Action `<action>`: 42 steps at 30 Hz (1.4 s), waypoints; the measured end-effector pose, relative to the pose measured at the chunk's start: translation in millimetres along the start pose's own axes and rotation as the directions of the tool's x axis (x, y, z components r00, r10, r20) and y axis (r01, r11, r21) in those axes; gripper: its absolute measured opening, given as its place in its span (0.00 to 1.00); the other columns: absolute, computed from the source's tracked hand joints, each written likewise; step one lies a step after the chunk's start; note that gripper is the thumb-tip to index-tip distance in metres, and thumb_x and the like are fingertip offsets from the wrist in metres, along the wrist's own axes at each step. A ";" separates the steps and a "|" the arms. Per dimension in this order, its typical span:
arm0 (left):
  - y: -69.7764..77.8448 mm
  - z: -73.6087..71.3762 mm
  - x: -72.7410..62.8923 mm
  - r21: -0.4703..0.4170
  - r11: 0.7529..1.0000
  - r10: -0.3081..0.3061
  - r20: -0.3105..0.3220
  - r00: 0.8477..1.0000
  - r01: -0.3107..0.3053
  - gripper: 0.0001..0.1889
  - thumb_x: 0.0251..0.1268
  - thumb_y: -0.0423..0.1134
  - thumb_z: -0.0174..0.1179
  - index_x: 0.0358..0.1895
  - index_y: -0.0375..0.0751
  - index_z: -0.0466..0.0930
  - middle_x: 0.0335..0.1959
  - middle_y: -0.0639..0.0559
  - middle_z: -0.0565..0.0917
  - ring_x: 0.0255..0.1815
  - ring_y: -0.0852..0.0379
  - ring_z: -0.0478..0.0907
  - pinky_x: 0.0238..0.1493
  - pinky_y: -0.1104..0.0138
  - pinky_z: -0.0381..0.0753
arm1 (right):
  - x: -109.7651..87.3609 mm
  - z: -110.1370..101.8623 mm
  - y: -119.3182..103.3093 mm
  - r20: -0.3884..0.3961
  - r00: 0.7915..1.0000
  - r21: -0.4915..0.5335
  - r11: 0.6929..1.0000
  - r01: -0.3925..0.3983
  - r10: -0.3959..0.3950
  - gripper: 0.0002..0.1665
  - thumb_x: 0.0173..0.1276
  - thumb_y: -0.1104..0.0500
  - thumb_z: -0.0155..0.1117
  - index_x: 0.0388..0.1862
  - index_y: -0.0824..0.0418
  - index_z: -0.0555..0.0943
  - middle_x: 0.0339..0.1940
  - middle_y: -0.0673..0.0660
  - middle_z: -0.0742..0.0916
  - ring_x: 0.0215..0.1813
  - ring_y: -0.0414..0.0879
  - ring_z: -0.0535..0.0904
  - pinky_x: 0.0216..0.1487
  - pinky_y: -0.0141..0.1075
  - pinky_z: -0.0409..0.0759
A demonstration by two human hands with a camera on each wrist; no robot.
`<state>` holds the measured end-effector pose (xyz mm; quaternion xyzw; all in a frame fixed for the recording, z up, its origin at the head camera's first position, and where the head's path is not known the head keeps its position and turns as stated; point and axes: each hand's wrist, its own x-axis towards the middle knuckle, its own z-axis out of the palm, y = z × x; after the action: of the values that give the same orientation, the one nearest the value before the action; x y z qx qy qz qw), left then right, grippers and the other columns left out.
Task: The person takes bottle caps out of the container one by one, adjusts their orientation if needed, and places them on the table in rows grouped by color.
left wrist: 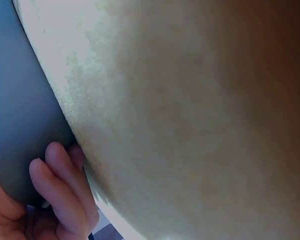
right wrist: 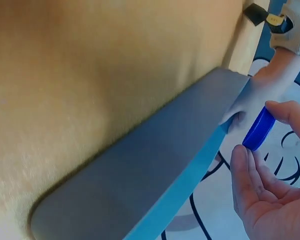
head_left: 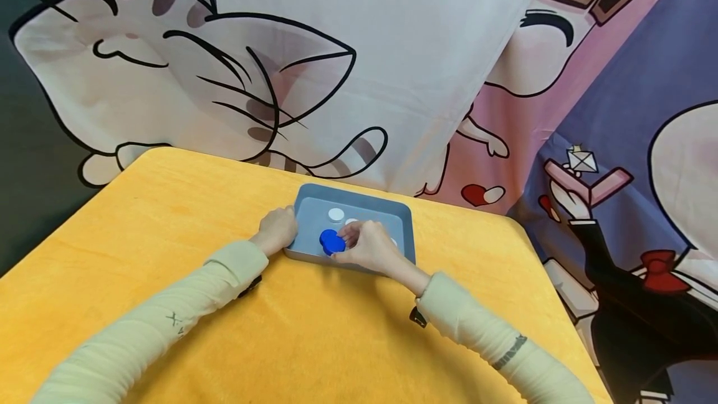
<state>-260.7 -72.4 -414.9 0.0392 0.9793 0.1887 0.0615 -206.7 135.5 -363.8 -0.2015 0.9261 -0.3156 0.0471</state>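
Observation:
A shallow blue-grey tray [head_left: 314, 201] lies on the yellow-covered table. My left hand [head_left: 277, 230] grips its left wall; in the left wrist view the curled fingers [left wrist: 62, 187] lie against the tray's side. Over the tray's near part, my right hand [head_left: 370, 247] pinches a blue bottle cap [right wrist: 259, 129] between thumb and fingertips, tilted on edge in the right wrist view. Another blue cap [head_left: 325, 237] overlaps it in the head view. Inside the tray, a white cap [head_left: 336, 214] lies toward the back, and others are partly hidden behind the right hand.
The yellow cloth [head_left: 314, 341] covers the table around the tray. Behind the table hangs a printed cartoon curtain [head_left: 426, 67], close to the far edge. Dark devices are strapped under both sleeves, one [head_left: 417, 317] at the right wrist.

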 end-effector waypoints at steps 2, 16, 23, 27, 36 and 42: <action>-0.2 0.2 0.0 0.001 1.000 0.002 -0.003 1.000 -0.002 0.17 0.73 0.34 0.42 0.53 0.23 0.71 0.39 0.31 0.81 0.38 0.41 0.82 0.37 0.54 0.82 | -1.2 3.0 -0.3 0.001 1.000 -0.003 1.000 0.008 -0.008 0.22 0.48 0.51 0.79 0.39 0.60 0.84 0.33 0.52 0.88 0.35 0.39 0.82 0.40 0.28 0.81; -0.6 2.0 3.0 0.000 1.000 -0.010 0.010 1.000 0.010 0.17 0.73 0.35 0.43 0.55 0.24 0.71 0.39 0.33 0.81 0.38 0.43 0.82 0.37 0.55 0.82 | -11.6 18.6 -8.4 0.057 0.998 0.034 0.999 0.035 -0.037 0.21 0.46 0.54 0.80 0.39 0.60 0.85 0.32 0.52 0.88 0.33 0.39 0.83 0.36 0.26 0.80; -2.3 3.2 3.6 -0.009 1.000 -0.001 0.003 1.000 0.001 0.16 0.72 0.34 0.44 0.53 0.24 0.71 0.38 0.32 0.81 0.37 0.42 0.82 0.37 0.54 0.82 | -15.2 27.0 -13.4 0.066 0.997 0.051 0.998 0.045 -0.048 0.21 0.46 0.56 0.80 0.39 0.62 0.84 0.32 0.53 0.88 0.34 0.42 0.84 0.36 0.25 0.79; -1.6 2.5 2.4 -0.005 1.000 -0.004 0.000 1.000 0.004 0.16 0.72 0.35 0.45 0.52 0.24 0.72 0.39 0.32 0.81 0.38 0.41 0.82 0.38 0.54 0.82 | -15.1 31.3 -16.0 0.076 0.996 0.048 0.998 0.040 -0.044 0.22 0.46 0.55 0.80 0.40 0.61 0.84 0.33 0.52 0.88 0.35 0.41 0.85 0.37 0.24 0.79; -1.8 3.3 2.6 -0.001 1.000 -0.010 -0.002 1.000 0.010 0.16 0.72 0.35 0.45 0.51 0.24 0.73 0.37 0.33 0.82 0.36 0.43 0.82 0.36 0.55 0.82 | -14.4 39.9 -19.6 0.082 0.996 0.028 0.999 0.046 -0.048 0.23 0.46 0.53 0.80 0.41 0.59 0.84 0.34 0.50 0.88 0.35 0.38 0.83 0.38 0.24 0.78; -1.9 3.3 3.5 0.008 1.000 -0.001 -0.006 1.000 0.001 0.15 0.72 0.34 0.44 0.51 0.24 0.72 0.36 0.33 0.82 0.36 0.43 0.82 0.36 0.55 0.82 | -14.6 47.6 -19.5 0.072 0.996 0.023 0.999 0.049 -0.050 0.22 0.46 0.53 0.81 0.40 0.59 0.84 0.33 0.50 0.88 0.35 0.39 0.83 0.37 0.24 0.78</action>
<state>-263.8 -72.6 -419.0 0.0382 0.9802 0.1850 0.0588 -176.4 100.5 -390.5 -0.2351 0.9150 -0.3191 0.0748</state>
